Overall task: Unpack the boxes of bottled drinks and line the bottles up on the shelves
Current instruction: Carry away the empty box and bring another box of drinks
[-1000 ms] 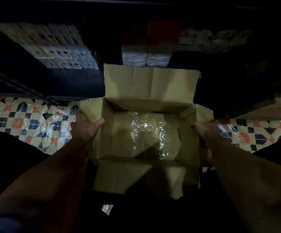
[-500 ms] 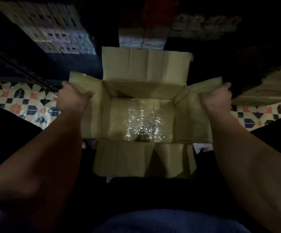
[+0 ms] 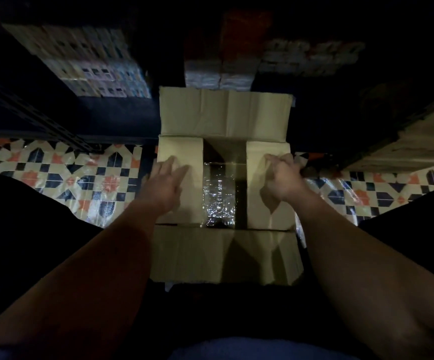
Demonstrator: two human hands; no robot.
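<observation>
Head view looks straight down in dim light. At nine o'clock you see the patterned tile floor (image 3: 62, 175) in cream, navy and orange, and above it, at ten o'clock, pale stacked cartons on a dark shelf (image 3: 86, 61), blurred.

Your left hand (image 3: 165, 183) lies flat on the left side flap (image 3: 179, 178) of the tan cardboard box (image 3: 226, 255), fingers straight and slightly spread, pressing the flap down over the opening. The box sits at the centre of the frame, between your forearms, with its far flap (image 3: 225, 113) standing open toward twelve o'clock and its near flap (image 3: 226, 255) folded out toward six o'clock.

Between the two side flaps a narrow gap stays uncovered; through it you see crinkled clear plastic wrap (image 3: 218, 198) glinting on the box bottom. No bottle shape can be made out there.

Your right hand (image 3: 283, 178) rests on the right side flap (image 3: 262, 162), fingers curled; it is blurred, so you cannot tell whether they pinch the flap's edge or only push on it.

At one o'clock red and white packs (image 3: 236, 61) stand on the shelf behind the box. At three o'clock another cardboard box's pale edge (image 3: 413, 146) lies over the tiles.
</observation>
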